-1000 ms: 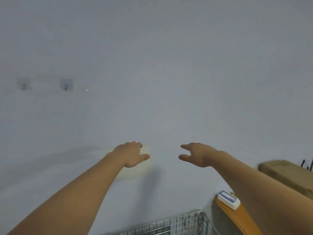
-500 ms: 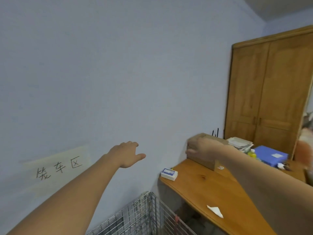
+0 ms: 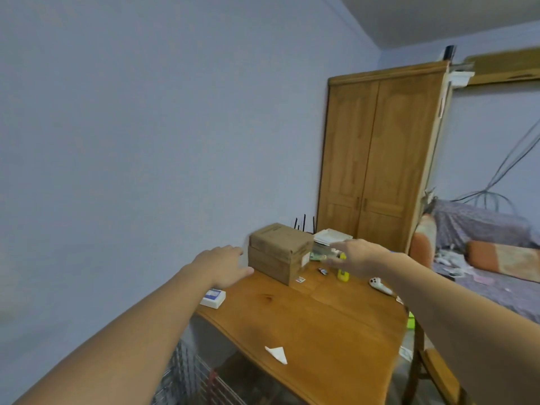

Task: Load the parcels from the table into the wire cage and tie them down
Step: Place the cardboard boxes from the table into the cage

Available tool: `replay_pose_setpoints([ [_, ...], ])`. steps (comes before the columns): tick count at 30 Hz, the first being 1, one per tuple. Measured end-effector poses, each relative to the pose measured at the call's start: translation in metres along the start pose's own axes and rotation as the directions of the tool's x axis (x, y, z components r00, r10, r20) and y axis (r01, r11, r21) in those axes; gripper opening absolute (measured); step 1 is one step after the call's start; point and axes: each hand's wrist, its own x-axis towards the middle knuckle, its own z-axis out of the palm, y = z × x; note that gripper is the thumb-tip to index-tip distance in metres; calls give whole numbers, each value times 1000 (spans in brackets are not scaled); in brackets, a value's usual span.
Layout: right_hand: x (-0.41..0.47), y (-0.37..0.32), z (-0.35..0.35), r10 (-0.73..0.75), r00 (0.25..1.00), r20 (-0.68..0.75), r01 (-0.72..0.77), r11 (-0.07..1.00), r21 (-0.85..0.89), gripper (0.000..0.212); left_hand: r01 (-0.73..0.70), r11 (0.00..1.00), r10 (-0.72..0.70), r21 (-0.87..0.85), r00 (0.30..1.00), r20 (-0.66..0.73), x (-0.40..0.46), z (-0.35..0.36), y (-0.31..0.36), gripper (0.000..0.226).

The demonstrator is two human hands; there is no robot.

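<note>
We can read no text here: the label on the right face of the cardboard parcels (image 3: 280, 252) and the blue print on the small white box (image 3: 213, 298) at the worktop's left edge are too blurred.

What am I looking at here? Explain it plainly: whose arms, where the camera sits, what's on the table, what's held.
There is no machine. A person wears a camera on the head, so you see their own arms reaching forward. The left hand and right hand are both open and hold nothing. They reach toward two stacked cardboard boxes on a wooden table. Also on it: a small white box, a scrap of paper and a yellow bottle. The wire cage shows at the bottom edge.
</note>
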Motion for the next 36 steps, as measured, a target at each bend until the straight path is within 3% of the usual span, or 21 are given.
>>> replay_pose_setpoints([
  [7,23,70,30,41,998,53,-42,999,11,69,-74,996,72,42,996,62,50,23,69,72],
  [16,93,109,47,47,998,42,-48,998,30,70,-132,989,128,64,990,61,153,46,84,59],
  [28,201,158,72,62,993,101,-66,997,28,73,-129,989,116,79,981,153,272,88,84,65],
  [36,290,204,92,-43,990,137,40,999,26,69,-31,996,14,81,978,206,340,115,98,64],
])
